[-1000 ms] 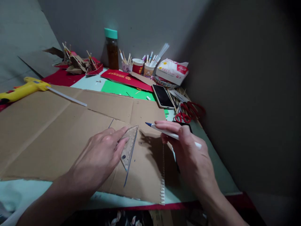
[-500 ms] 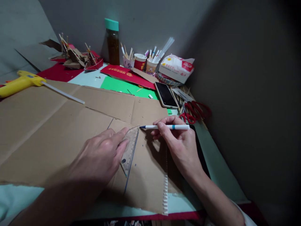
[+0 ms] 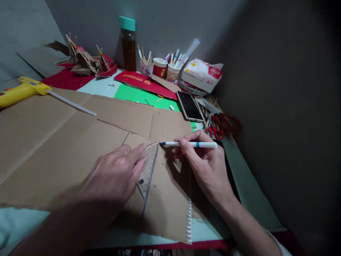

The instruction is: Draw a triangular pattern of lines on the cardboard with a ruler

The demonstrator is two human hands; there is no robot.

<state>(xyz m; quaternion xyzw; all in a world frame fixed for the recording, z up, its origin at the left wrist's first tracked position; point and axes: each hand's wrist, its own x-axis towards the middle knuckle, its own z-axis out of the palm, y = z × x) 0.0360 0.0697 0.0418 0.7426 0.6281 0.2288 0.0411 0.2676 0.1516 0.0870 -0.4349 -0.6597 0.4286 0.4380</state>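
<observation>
My left hand (image 3: pixel 117 170) presses a clear triangular set square (image 3: pixel 149 167) flat on a sheet of brown cardboard (image 3: pixel 170 209), its fingers closed over the left part. Along the set square's right edge runs a dark blue line (image 3: pixel 144 209) that extends below its lower tip. My right hand (image 3: pixel 205 160) grips a white marker pen (image 3: pixel 190 144) with a blue band. The pen lies nearly level, and its dark tip is at the set square's top right corner. Another blue line (image 3: pixel 125 138) shows beyond my left fingers, and small blue marks dot the cardboard.
A yellow glue gun (image 3: pixel 23 90) with a glue stick lies at left. Behind are a bottle (image 3: pixel 128 46), cups of sticks and pens (image 3: pixel 174 71), and a red card (image 3: pixel 141 82). A phone (image 3: pixel 189 106) and red-handled scissors (image 3: pixel 226 122) lie at right.
The whole view has shifted slightly. My hands, the set square and the marker pen keep nearly the same positions on the cardboard.
</observation>
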